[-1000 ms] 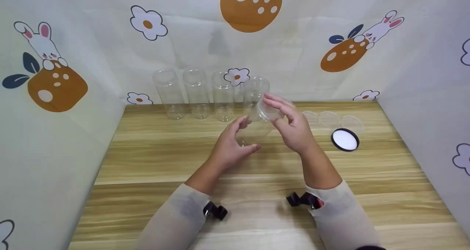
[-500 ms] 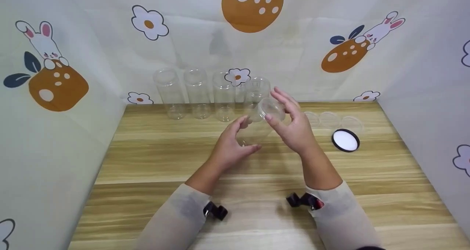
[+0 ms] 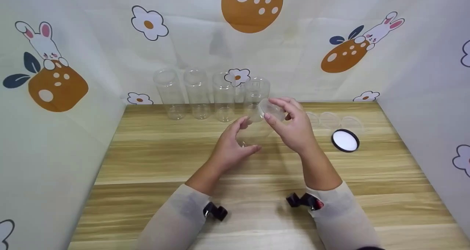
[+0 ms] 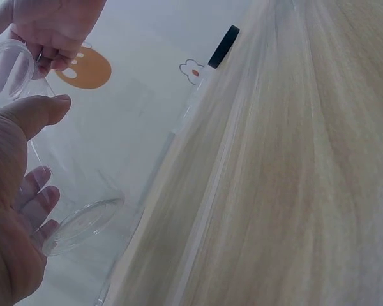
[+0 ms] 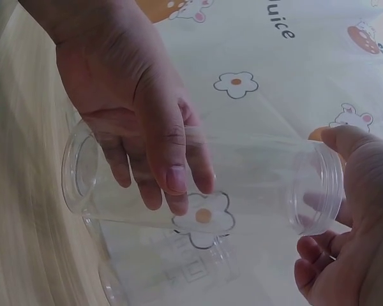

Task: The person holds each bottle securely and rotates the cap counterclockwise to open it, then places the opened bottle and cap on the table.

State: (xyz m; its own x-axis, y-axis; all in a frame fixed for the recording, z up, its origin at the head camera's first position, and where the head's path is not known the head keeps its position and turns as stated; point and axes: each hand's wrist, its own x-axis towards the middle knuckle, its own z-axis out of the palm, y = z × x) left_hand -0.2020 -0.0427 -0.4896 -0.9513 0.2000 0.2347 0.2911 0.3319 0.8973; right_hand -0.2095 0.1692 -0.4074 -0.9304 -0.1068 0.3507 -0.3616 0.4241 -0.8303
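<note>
A clear cylindrical jar (image 3: 253, 132) is tilted above the table, its top leaning towards the right. My left hand (image 3: 228, 147) grips the jar's body, thumb on the near side and fingers on the far side. At the upper end sits a clear screw lid (image 5: 329, 185), its ridged edge against the jar's neck. My right hand (image 3: 293, 129) holds this lid by the rim, thumb in front and fingers behind. The jar's round base (image 4: 83, 226) shows in the left wrist view, off the table. Whether the lid's thread is fully engaged cannot be seen.
Several clear jars (image 3: 170, 92) stand upright in a row along the back wall. To the right lie clear discs (image 3: 329, 120), partly overlapping, with a black-rimmed white lid (image 3: 345, 140) in front. Patterned cloth walls (image 3: 183, 51) enclose the wooden table (image 3: 147, 191).
My right hand's fingers have spread off the lid and then curled back round its rim, with the thumb shifted. The left hand and jar have hardly moved.
</note>
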